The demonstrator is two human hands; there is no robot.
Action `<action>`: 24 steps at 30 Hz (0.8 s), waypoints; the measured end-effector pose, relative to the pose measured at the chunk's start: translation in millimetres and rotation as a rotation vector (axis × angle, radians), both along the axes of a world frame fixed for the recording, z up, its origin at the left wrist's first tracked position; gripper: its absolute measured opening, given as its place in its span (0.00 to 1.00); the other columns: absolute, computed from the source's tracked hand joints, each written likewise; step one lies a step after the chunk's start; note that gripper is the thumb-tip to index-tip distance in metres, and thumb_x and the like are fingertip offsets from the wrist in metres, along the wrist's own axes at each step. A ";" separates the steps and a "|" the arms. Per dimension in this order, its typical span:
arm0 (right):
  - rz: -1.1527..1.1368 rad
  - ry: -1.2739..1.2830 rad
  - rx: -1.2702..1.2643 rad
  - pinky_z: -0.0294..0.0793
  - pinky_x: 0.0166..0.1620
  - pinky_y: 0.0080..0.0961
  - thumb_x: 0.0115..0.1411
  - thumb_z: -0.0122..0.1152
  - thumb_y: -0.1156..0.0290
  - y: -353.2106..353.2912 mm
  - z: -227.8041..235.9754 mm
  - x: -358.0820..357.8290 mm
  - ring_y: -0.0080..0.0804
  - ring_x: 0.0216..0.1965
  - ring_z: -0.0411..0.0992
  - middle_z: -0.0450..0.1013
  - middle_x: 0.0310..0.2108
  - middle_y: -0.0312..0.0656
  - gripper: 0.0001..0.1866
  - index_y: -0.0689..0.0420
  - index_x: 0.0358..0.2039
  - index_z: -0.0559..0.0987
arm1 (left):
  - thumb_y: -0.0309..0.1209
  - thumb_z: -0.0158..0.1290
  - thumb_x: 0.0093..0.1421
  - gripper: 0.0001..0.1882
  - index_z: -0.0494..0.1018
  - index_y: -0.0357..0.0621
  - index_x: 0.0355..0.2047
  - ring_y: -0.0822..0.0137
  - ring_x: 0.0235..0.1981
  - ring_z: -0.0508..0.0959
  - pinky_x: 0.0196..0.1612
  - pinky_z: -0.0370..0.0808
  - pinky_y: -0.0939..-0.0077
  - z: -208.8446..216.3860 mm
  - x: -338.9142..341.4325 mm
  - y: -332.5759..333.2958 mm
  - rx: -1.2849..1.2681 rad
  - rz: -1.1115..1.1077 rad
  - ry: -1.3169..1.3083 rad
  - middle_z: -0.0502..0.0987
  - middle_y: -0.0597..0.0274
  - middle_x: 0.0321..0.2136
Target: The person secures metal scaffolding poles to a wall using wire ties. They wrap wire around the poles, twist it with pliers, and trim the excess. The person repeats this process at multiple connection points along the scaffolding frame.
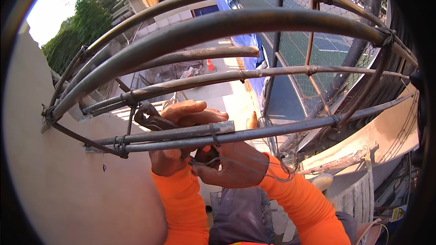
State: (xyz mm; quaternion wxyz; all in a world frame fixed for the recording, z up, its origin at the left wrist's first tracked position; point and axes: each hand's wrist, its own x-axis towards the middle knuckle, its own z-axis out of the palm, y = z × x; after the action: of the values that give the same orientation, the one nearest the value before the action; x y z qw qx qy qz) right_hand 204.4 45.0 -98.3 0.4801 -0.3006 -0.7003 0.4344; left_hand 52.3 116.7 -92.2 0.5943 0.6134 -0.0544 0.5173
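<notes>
My left hand reaches around the lower pair of steel bars. Its fingers stretch out above the bars and its thumb shows below. A dark metal tool that looks like pincers lies against that palm, partly hidden by the bars. Under the bars, my right hand has its fingers closed on thin tie wire, whose loose strands trail over the wrist. A wire tie wraps the short upper bar and the long lower bar near the short one's end. Another tie binds them at the left.
Curved bars arch over my hands, tied to crossbars. A pale wall rises on the left. Beyond are a paved walkway with an orange cone, blue sheeting and a mesh fence. A curved pale panel stands right.
</notes>
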 end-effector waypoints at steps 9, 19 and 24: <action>-0.452 -0.247 0.040 0.77 0.38 0.40 0.57 0.66 0.76 -23.4 -22.9 -23.7 0.52 0.37 0.77 0.74 0.40 0.52 0.23 0.64 0.53 0.73 | 0.24 0.58 0.68 0.16 0.69 0.32 0.53 0.74 0.26 0.76 0.33 0.78 0.78 15.9 25.0 -37.6 -0.206 0.838 0.119 0.78 0.57 0.31; 0.095 -0.138 -0.119 0.76 0.45 0.31 0.73 0.55 0.66 5.1 -40.8 16.6 0.34 0.41 0.77 0.79 0.43 0.45 0.18 0.62 0.59 0.73 | 0.27 0.68 0.59 0.33 0.63 0.31 0.58 0.70 0.28 0.83 0.28 0.81 0.83 2.8 -1.9 -23.6 -0.016 0.714 0.271 0.77 0.54 0.42; 0.211 0.129 -0.122 0.78 0.40 0.28 0.75 0.54 0.59 27.4 -33.4 31.1 0.28 0.32 0.76 0.77 0.32 0.38 0.19 0.61 0.55 0.77 | 0.22 0.68 0.59 0.29 0.65 0.34 0.56 0.73 0.33 0.82 0.33 0.79 0.80 8.5 0.5 -21.4 0.001 0.729 0.287 0.82 0.55 0.35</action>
State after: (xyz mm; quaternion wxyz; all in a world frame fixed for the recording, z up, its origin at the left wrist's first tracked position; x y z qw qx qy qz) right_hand 235.5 72.4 -131.7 0.4569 -0.2255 -0.6678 0.5426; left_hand 52.8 95.3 -83.7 0.3728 0.6590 0.2504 0.6033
